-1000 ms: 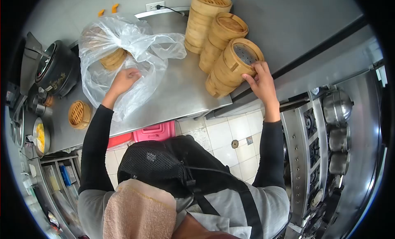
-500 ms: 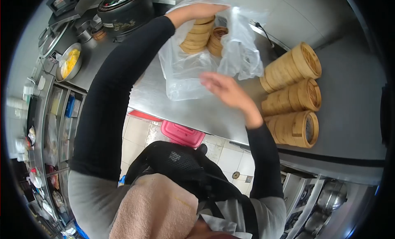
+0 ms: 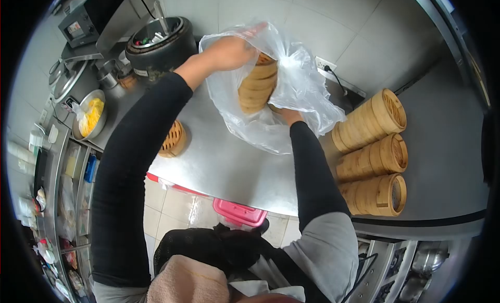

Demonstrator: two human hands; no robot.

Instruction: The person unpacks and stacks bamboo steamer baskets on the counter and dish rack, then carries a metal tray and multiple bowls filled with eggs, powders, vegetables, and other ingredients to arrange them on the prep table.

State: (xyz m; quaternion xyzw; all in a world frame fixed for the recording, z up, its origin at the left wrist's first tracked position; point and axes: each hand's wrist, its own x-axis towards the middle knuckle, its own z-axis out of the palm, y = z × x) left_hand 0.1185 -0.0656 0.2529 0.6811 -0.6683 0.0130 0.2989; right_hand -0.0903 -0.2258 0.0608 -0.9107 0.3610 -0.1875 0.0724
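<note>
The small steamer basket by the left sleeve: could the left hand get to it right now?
Probably yes. The basket sits outside the plastic bag, though the left sleeve hides part of it. The left hand, up at the bag, would likely have to draw back first.

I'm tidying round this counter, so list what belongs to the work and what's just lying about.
In the work:
clear bag
steamer stack inside it
probably the three stacks and single steamer outside

Seemingly lying about:
black pot
bowl of yellow food
microwave
pink container
</note>
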